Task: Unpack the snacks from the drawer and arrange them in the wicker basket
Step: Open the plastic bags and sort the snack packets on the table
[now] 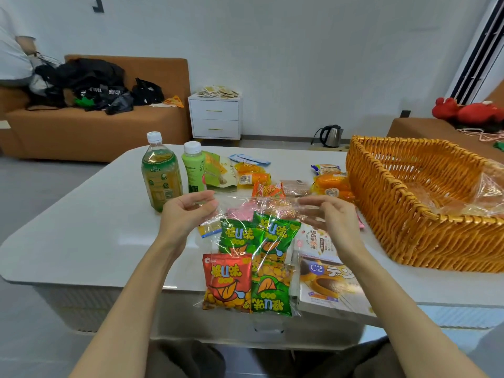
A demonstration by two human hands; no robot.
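Hands first: what are they doing?

The left hand [188, 211] and the right hand [331, 218] each pinch the top edge of a clear plastic bag [272, 204], fingers curled on the film and pulling it taut between them, above the table [81, 214].

What is in the bag?

Snack packets. Two green packets [240, 237] sit side by side in the upper part. Below them are a red packet [227, 282] on the left and another green one, upside down, on the right. The bottom of the bag reaches the near edge of the table.

And around it?

Just right of the bag, under the right forearm, lie a biscuit box [324, 279] and a white packet beyond it. A pink packet shows through the film on the far side.

Where is the basket?

The wicker basket [409, 214] stands on the right of the table, near the right hand but apart from it. Something in clear wrapping lies inside, against its right wall.

Anything farther off?

A tea bottle [161, 173] and a green bottle [193, 167] stand upright just beyond the left hand. Orange packets [253, 177] are scattered between the bottles and the basket. Past the table are a brown sofa [95, 132] with dark bags, a white cabinet [215, 118] and a kettle [331, 136] on the floor.
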